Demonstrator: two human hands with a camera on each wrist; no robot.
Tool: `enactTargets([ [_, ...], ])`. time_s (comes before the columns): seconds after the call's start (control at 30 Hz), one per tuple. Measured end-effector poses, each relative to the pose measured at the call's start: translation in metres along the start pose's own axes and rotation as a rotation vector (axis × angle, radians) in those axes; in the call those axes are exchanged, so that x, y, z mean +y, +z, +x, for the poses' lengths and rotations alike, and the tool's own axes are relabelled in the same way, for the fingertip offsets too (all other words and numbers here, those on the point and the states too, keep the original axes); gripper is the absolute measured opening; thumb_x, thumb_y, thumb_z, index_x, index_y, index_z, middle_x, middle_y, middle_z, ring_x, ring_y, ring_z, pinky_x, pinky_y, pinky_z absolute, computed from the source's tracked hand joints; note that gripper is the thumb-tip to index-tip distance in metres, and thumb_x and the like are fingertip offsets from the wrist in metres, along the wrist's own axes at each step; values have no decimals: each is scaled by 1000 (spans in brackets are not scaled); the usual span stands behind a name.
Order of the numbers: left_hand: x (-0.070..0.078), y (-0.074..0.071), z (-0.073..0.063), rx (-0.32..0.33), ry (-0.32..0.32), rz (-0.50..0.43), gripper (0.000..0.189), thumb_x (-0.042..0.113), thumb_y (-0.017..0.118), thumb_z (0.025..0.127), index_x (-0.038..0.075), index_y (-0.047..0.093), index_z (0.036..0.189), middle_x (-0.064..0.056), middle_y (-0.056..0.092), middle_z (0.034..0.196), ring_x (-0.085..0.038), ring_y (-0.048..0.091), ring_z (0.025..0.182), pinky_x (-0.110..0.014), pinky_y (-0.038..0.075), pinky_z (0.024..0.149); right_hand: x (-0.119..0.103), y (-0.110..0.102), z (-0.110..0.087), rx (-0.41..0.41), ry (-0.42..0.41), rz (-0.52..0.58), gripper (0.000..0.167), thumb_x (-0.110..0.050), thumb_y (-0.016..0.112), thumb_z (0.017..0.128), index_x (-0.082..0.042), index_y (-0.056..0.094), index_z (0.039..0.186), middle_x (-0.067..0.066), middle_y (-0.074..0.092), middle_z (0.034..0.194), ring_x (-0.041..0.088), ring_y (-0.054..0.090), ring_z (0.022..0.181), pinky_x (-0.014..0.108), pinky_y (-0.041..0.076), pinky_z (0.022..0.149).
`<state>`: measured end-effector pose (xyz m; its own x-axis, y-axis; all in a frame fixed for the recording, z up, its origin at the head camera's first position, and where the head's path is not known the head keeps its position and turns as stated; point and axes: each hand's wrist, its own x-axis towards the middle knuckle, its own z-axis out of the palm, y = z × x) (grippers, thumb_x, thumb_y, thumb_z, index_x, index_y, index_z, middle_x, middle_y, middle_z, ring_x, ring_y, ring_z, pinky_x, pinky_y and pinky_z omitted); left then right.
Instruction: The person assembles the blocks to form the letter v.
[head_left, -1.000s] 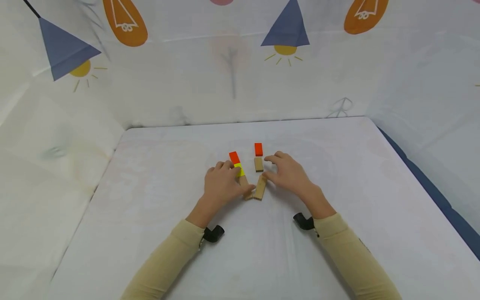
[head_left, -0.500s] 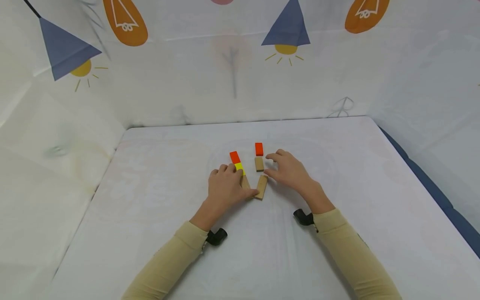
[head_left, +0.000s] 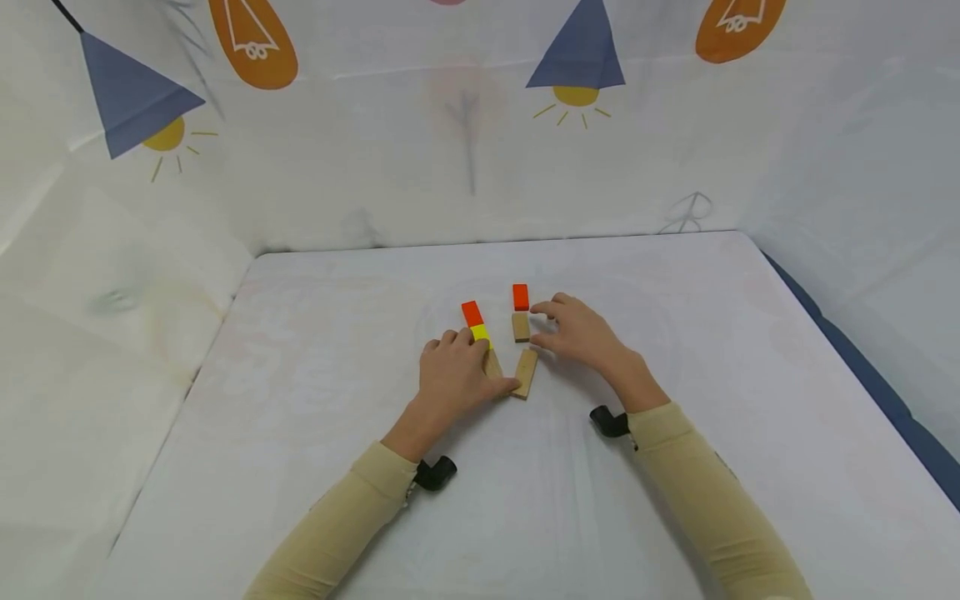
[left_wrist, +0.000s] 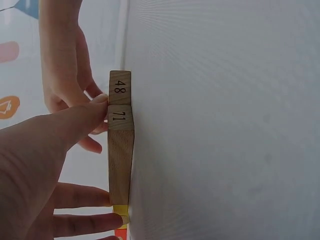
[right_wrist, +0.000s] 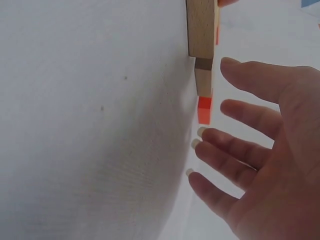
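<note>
Two wooden blocks lie flat in a V on the table: a left block marked 71 [left_wrist: 121, 165] and a right block marked 48 [left_wrist: 120, 87]. Their near ends meet. My left hand [head_left: 453, 375] lies over the left block, its thumb touching where the two ends join; its straight fingers reach to the yellow block [head_left: 480, 332]. A red block [head_left: 472, 313] sits beyond the yellow one. Past the right block are a short wooden block [head_left: 521, 327] and another red block [head_left: 521, 297]. Beside these, my right hand [head_left: 577, 333] hovers with fingers spread, holding nothing.
The white table [head_left: 300, 333] extends around the blocks. Behind it hangs a white cloth wall [head_left: 360, 150] printed with lamps and bulbs. Each wrist wears a small black camera, one by the left sleeve [head_left: 352, 517].
My left hand has shifted slightly right, its thumb now across the junction of the wooden blocks. The right thumb has come away from the right block, and that hand has drawn slightly farther back.
</note>
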<state>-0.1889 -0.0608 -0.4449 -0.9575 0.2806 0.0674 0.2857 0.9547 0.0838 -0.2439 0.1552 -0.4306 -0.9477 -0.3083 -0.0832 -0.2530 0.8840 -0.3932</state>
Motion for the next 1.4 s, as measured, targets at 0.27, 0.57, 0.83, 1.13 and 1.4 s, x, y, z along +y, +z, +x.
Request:
enactTargets([
  [0.27,-1,0,0,-3,8,-14,74,80,59,76,16,70,113,-3,62,106,-23,58,104,-44,50,90,2,3,6,-14,-3,8,53,-36,71,89,-19,58,137,7,58,122,24,57,109,42,51,90],
  [0.57,0,-1,-2,5,7,-27,72,78,61,76,16,71,111,-3,61,103,-23,59,101,-43,50,87,2,2,12,-37,-37,1,54,-37,72,88,-18,60,137,8,59,118,24,57,105,42,51,88],
  [0.83,0,-1,-2,12,10,-25,72,79,60,76,16,71,111,-3,63,105,-23,60,101,-43,52,87,1,1,17,-62,-45,-43,57,-40,74,86,-16,61,136,9,59,117,23,55,99,39,49,86],
  [1.13,0,-1,-3,20,11,-36,71,78,62,76,16,71,109,-3,63,103,-22,61,97,-43,51,86,1,2,21,-82,-42,-36,57,-41,75,85,-18,61,135,8,58,116,24,54,100,39,49,85],
  [1.4,-1,0,-2,26,19,-28,72,79,60,77,16,71,110,-3,63,102,-22,61,96,-43,52,85,2,1,25,-95,-31,-38,56,-44,76,84,-18,63,132,7,58,117,23,54,101,39,49,86],
])
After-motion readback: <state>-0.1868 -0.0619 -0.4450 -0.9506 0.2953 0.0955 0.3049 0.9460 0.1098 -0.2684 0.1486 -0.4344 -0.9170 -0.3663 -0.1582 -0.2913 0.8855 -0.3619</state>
